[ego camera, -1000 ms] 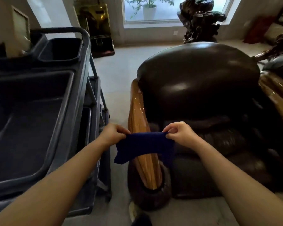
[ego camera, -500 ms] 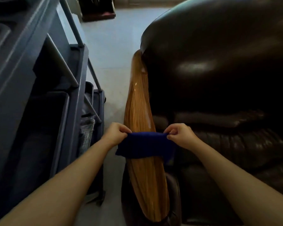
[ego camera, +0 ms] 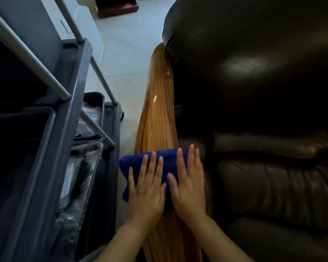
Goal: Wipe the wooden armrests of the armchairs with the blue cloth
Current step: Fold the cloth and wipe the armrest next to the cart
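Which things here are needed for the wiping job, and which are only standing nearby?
Part of the job:
- blue cloth, spread over the armrest
- wooden armrest of the armchair
- left hand and right hand, both pressed flat on the cloth

Only nearby:
- grey cart at left
- dark leather cushions of the armchair
- tiled floor

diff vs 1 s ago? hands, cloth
Both hands let go of their pinch on the blue cloth. Left hand and right hand now press it flat, palms down, onto the wooden armrest. The view moved closer and lower. Cart and armchair unchanged.
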Action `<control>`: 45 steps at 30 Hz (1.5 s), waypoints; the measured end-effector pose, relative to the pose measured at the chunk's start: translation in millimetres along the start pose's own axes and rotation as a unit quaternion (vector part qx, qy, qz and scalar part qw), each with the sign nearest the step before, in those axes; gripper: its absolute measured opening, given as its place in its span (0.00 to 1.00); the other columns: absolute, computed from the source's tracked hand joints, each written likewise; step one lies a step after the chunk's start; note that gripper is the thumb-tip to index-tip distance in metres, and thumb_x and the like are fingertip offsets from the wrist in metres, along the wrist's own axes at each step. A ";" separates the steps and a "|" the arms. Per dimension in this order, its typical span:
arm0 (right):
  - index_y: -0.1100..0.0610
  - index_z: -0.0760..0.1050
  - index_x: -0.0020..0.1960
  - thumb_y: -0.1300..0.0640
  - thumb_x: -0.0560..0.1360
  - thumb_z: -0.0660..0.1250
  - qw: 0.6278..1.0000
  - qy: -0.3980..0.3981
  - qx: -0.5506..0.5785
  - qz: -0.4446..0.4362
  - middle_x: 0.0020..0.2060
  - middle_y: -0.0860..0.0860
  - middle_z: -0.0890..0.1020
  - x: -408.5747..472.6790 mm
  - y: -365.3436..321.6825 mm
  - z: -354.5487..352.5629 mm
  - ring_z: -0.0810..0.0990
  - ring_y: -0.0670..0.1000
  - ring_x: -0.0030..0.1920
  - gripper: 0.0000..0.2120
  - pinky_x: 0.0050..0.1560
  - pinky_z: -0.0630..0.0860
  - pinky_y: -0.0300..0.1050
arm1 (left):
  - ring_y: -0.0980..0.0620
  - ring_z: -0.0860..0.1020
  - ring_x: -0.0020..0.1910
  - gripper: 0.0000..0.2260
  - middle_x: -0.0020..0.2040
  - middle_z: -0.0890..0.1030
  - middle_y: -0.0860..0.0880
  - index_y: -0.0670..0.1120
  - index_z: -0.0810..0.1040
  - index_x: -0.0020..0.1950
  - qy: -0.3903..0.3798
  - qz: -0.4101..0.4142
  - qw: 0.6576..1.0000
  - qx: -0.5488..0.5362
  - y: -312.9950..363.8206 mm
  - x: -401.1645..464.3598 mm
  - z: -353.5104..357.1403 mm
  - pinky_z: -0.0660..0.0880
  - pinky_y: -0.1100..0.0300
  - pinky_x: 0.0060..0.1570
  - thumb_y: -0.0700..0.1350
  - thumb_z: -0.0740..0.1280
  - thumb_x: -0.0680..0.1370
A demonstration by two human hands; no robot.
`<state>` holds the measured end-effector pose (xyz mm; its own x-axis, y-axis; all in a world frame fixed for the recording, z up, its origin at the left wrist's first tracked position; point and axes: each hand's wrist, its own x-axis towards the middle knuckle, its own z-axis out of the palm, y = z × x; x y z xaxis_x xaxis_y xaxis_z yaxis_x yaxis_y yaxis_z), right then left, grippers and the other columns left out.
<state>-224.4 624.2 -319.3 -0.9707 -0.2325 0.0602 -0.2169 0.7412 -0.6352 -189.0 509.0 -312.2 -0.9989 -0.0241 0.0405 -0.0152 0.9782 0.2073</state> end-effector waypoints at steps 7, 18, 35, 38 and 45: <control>0.46 0.39 0.75 0.47 0.76 0.49 0.999 -0.026 -0.024 -0.020 0.75 0.47 0.38 13.6 9.6 17.2 0.39 0.47 0.75 0.31 0.68 0.60 0.52 | 0.52 0.41 0.75 0.23 0.77 0.38 0.53 0.48 0.43 0.75 -0.014 -0.029 0.999 -0.012 -4.0 11.8 16.0 0.44 0.45 0.70 0.51 0.37 0.80; 0.47 0.32 0.71 0.46 0.78 0.45 0.996 -0.062 -0.027 -0.059 0.71 0.44 0.29 147.1 3.2 13.6 0.31 0.46 0.73 0.28 0.73 0.44 0.44 | 0.49 0.42 0.76 0.26 0.76 0.45 0.50 0.49 0.43 0.74 -0.037 -0.022 0.995 -0.085 -29.4 133.3 -12.1 0.45 0.48 0.71 0.49 0.45 0.77; 0.51 0.50 0.75 0.57 0.78 0.60 0.990 -0.107 0.075 -0.058 0.76 0.48 0.48 227.4 22.6 -25.2 0.45 0.43 0.73 0.30 0.71 0.47 0.40 | 0.55 0.44 0.75 0.28 0.77 0.45 0.50 0.47 0.46 0.75 -0.101 0.022 0.966 -0.236 -65.9 217.0 -32.5 0.43 0.65 0.69 0.41 0.57 0.79; 0.52 0.49 0.75 0.57 0.78 0.59 0.988 -0.121 0.076 -0.052 0.76 0.49 0.46 246.3 18.1 -21.7 0.47 0.47 0.75 0.30 0.68 0.46 0.37 | 0.54 0.45 0.75 0.29 0.77 0.45 0.50 0.46 0.46 0.75 -0.126 0.011 0.962 -0.243 -68.9 238.9 -36.2 0.44 0.65 0.69 0.41 0.59 0.79; 0.51 0.58 0.73 0.57 0.75 0.66 0.990 -0.088 0.112 -0.015 0.76 0.50 0.54 284.7 16.0 -23.2 0.52 0.50 0.74 0.30 0.65 0.48 0.36 | 0.51 0.54 0.75 0.32 0.77 0.53 0.48 0.47 0.53 0.75 -0.120 -0.031 0.956 -0.264 -73.6 282.7 -45.6 0.54 0.59 0.71 0.42 0.66 0.75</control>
<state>-506.6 584.5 -294.5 -0.9270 -0.3728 -0.0411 -0.1976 0.5785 -0.7914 -468.2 420.8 -271.5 -0.9792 0.0313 -0.2003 -0.1136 0.7337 0.6699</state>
